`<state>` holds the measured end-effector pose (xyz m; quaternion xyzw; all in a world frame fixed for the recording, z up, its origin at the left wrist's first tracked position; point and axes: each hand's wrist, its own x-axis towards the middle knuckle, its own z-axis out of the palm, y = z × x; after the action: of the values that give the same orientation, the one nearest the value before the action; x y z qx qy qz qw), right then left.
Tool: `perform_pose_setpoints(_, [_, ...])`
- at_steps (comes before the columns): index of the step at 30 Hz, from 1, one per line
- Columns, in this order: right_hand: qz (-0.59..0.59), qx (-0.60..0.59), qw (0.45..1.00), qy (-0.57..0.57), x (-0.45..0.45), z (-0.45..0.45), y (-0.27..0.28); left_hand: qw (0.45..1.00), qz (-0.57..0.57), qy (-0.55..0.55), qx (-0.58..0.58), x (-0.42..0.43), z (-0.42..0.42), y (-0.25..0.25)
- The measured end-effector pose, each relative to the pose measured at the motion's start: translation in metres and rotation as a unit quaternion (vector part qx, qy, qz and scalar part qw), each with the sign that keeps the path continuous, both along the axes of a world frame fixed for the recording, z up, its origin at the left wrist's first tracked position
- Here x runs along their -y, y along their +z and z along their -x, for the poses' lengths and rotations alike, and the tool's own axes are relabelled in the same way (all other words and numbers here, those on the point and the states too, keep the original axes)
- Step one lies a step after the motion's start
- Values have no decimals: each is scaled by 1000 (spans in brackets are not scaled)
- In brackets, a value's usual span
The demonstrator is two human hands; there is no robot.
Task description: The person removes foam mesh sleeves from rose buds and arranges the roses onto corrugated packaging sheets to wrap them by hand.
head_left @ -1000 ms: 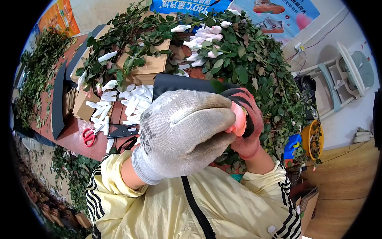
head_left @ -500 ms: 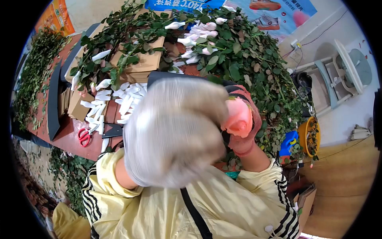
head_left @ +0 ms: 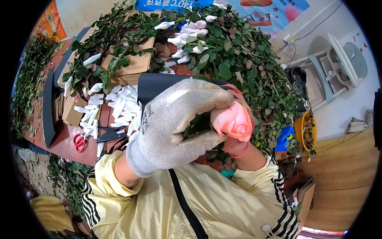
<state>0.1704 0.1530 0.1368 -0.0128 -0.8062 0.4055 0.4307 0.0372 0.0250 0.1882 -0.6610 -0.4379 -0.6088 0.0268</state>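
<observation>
Scissors with red plastic handles (head_left: 79, 142) lie at far left on your red-brown desk (head_left: 63, 146), just beside a loose heap of white mesh sleeves (head_left: 124, 107). Next rightward: a black ridged sheet (head_left: 158, 87), partly behind your left hand (head_left: 167, 115), in a grey-white knit glove. Its fingers and thumb curve well apart in a C, opening rightward; their tips meet the bloom's left side above and below. Whether they press, cannot tell.

Pink rose bloom with layered petals (head_left: 232, 121): directly right of that opening, in front of your right hand. Bloom's axis appears tilted rightward and toward you; stem hidden.

Your right hand (head_left: 237, 148), in a red glove, sits immediately behind the bloom and looks the nearer to its base; finger closure hidden, cannot tell. Beyond, to the right: heaped green leafy stems (head_left: 258, 75).
</observation>
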Motion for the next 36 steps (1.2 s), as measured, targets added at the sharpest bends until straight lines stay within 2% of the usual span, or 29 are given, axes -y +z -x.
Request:
perform_pose_setpoints(7, [10,6,1000,-16,4,-3,-4,1000,28,-8,-11,1,1,0])
perform_pose_setpoints(11, [55,15,997,-46,9,-6,-5,997,68,-21,40,-1,0,-2])
perform_pose_setpoints(13, [-10,19,999,-44,5,-9,9,995,65,-18,71,-3,1,-5])
perform_pose_setpoints(14, [-143,24,989,1,-2,-8,22,996,59,-11,67,-2,4,-4])
perform_pose_setpoints(16, [-121,2,993,5,-4,-7,40,998,46,30,39,1,13,-3])
perform_pose_setpoints(17, [-185,71,980,-14,-9,-9,53,997,35,47,41,3,16,-4])
perform_pose_setpoints(20, [-308,164,936,-49,-12,-9,49,996,35,43,64,2,26,-10])
perform_pose_setpoints(22, [-322,210,920,-77,-16,-2,26,990,88,-3,109,6,34,-15])
perform_pose_setpoints(23, [-334,189,921,-61,-33,1,11,988,99,-18,117,9,39,-18])
perform_pose_setpoints(24, [-394,168,901,-68,-30,10,28,985,112,-32,128,13,45,-23])
perform_pose_setpoints(25, [-439,197,870,-107,-33,12,48,984,132,-56,107,19,55,-27])
perform_pose_setpoints(26, [-466,127,859,-171,-46,7,53,982,148,-81,88,26,66,-31])
perform_pose_setpoints(27, [-463,76,865,-178,-57,3,68,959,240,-132,72,39,84,-39])
perform_pose_setpoints(28, [-453,61,864,-212,-50,6,86,908,346,-190,141,48,97,-49])
perform_pose_setpoints(29, [-441,47,862,-245,-42,10,103,877,391,-220,171,56,110,-66])
perform_pose_setpoints(30, [-432,64,870,-228,-36,17,108,843,432,-250,199,59,120,-86])
perform_pose_setpoints(31, [-423,80,878,-210,-30,24,113,839,436,-256,200,57,124,-106])
perform_pose_setpoints(32, [-424,121,881,-173,-28,31,111,831,476,-247,145,53,126,-128])
perform_pose_setpoints(33, [-471,177,849,-161,-28,37,88,821,512,-236,90,50,126,-144])
perform_pose_setpoints(34, [-500,235,824,-127,-23,45,60,819,513,-241,92,48,124,-156])
perform_pose_setpoints(36, [-515,337,785,-69,-16,54,5,822,537,-189,-36,47,116,-173])
